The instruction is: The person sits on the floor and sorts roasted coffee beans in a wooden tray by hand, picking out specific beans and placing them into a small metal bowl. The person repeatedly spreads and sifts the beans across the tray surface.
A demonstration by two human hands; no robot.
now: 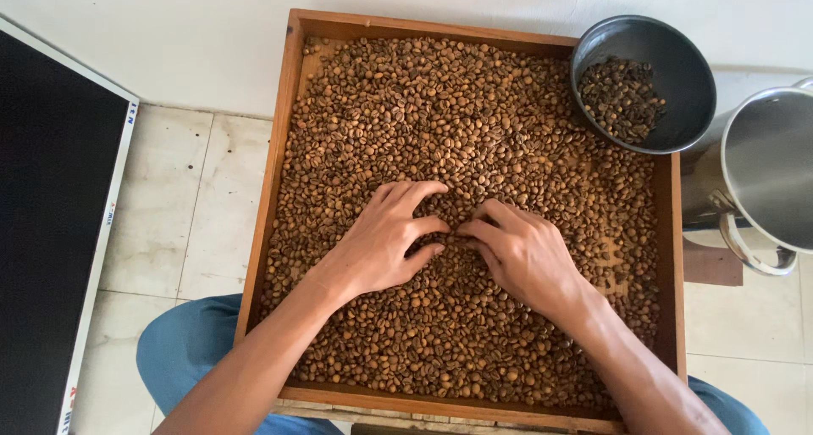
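Note:
A wooden tray point(284, 121) rests on my lap, filled with brown coffee beans point(440, 105). My left hand point(385, 240) lies palm down on the beans in the tray's middle, fingers spread and pointing right. My right hand point(523, 253) lies beside it, fingers pointing left. The fingertips of both hands meet over the beans at the centre. Whether either hand pinches a bean cannot be told.
A dark round bowl point(677, 62) with darker beans point(622, 96) sits on the tray's far right corner. A steel pot point(766, 172) with a handle stands to the right. A dark flat panel point(51, 232) leans at the left on the tiled floor point(182, 206).

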